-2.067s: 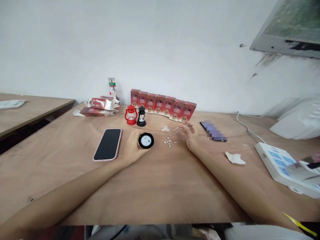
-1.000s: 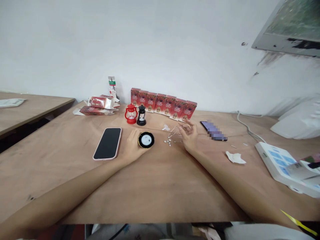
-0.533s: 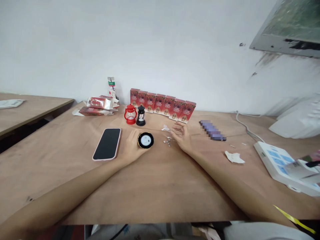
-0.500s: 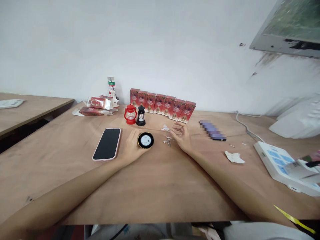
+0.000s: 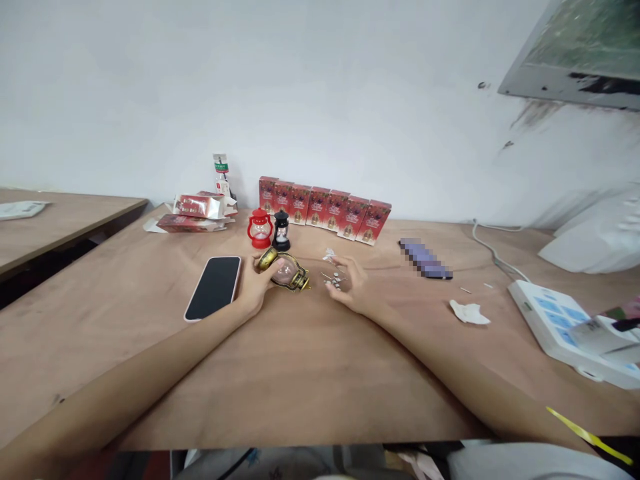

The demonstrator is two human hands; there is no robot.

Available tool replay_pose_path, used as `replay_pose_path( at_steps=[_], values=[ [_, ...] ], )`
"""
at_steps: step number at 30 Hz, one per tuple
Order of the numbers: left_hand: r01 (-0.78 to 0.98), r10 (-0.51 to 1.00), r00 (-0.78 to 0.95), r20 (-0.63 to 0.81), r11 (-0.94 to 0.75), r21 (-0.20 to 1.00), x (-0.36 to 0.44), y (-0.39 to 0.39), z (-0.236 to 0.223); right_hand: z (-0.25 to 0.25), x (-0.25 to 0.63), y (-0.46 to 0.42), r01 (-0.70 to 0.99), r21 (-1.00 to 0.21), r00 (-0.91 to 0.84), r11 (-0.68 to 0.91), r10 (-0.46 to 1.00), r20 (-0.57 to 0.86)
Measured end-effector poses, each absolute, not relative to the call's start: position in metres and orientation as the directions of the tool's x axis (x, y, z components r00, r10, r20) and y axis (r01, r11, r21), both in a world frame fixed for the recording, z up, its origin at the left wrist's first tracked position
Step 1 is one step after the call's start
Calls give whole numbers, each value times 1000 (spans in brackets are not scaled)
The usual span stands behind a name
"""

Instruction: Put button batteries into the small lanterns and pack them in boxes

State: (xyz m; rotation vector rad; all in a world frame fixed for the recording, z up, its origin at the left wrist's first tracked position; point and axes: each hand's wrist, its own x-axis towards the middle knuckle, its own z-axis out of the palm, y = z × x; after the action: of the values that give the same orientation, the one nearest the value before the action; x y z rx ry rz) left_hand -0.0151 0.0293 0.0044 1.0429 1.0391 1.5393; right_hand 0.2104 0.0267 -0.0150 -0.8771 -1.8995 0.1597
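Observation:
My left hand point(image 5: 255, 283) is wrapped round a small bronze-coloured lantern point(image 5: 285, 270), tipped on its side with its base to the left and its top pointing right. My right hand point(image 5: 353, 285) curves around several small silver discs point(image 5: 336, 280) on the table, thumb and fingers apart. A crumpled whitish scrap point(image 5: 329, 255) lies just beyond its fingertips. Behind the held lantern, a red lantern point(image 5: 261, 229) and a black lantern point(image 5: 281, 231) stand upright side by side.
A phone point(image 5: 214, 288) lies left of my left hand. Several red boxes point(image 5: 319, 207) stand along the wall, and opened boxes point(image 5: 195, 213) are piled at back left. Rightward are a blurred-out purple object point(image 5: 425, 259), torn paper point(image 5: 469, 313) and a white power strip point(image 5: 550, 327).
My left hand has turned the lantern from base facing me to lying sideways, top to the right. My right hand has shifted slightly left and nearer, over the silver discs.

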Motion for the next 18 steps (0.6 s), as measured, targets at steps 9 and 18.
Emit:
replay_pose_path(
  at_steps=[9, 18],
  values=[
    [-355, 989, -147, -3, -50, 934, -13, 27, 11, -19, 190, 15, 543, -347, -331, 765, 575, 748],
    [-527, 964, -266, 6, -151, 836, -15, 32, 7, -13, 191, 15, 562, -56, -705, 825, 513, 490]
  ],
)
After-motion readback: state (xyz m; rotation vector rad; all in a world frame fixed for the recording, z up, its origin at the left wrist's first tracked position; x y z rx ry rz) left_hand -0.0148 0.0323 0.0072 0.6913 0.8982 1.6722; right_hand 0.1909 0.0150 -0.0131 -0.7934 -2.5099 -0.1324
